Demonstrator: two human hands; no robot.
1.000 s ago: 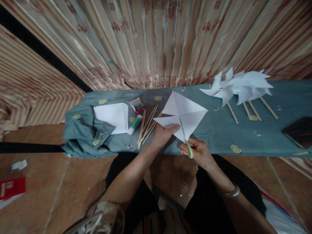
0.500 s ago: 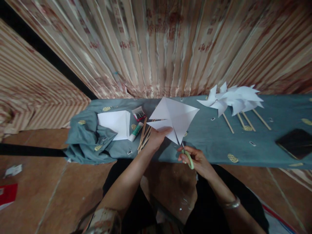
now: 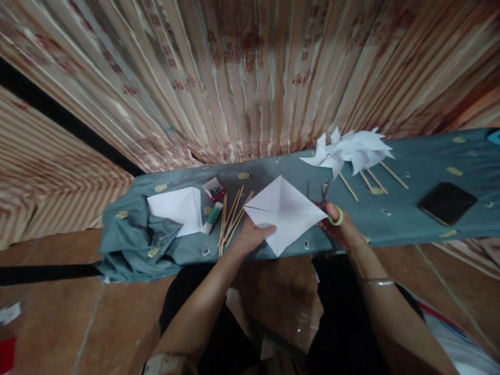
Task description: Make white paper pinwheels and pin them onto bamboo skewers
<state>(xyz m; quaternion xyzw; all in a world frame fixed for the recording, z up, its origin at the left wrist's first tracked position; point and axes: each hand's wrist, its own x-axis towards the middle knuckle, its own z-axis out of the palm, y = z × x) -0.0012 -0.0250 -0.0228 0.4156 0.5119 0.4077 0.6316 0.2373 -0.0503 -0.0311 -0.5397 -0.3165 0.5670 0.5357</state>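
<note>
My left hand (image 3: 255,234) grips a white square sheet of paper (image 3: 287,211) at its lower left edge, thumb on top. The sheet has crossing creases and a slit running in from its left corner. My right hand (image 3: 336,228) holds a pair of scissors (image 3: 325,191) with pale green handles, blades pointing up and away, at the paper's right corner. Its fingers are partly hidden near that corner, so I cannot tell whether they touch the paper.
Left of the paper lie thin wooden sticks (image 3: 230,219), a glue stick (image 3: 212,217), a small box of pins (image 3: 214,189) and a paper stack (image 3: 179,208). Paper pinwheels (image 3: 355,151) on sticks and a black phone-like slab (image 3: 447,203) lie rightward on the cloth-covered table (image 3: 406,224).
The paper has turned and now lies flatter, with its slit corner to the left. My right hand has moved right and up, and the scissors have come away from the lower cut.
</note>
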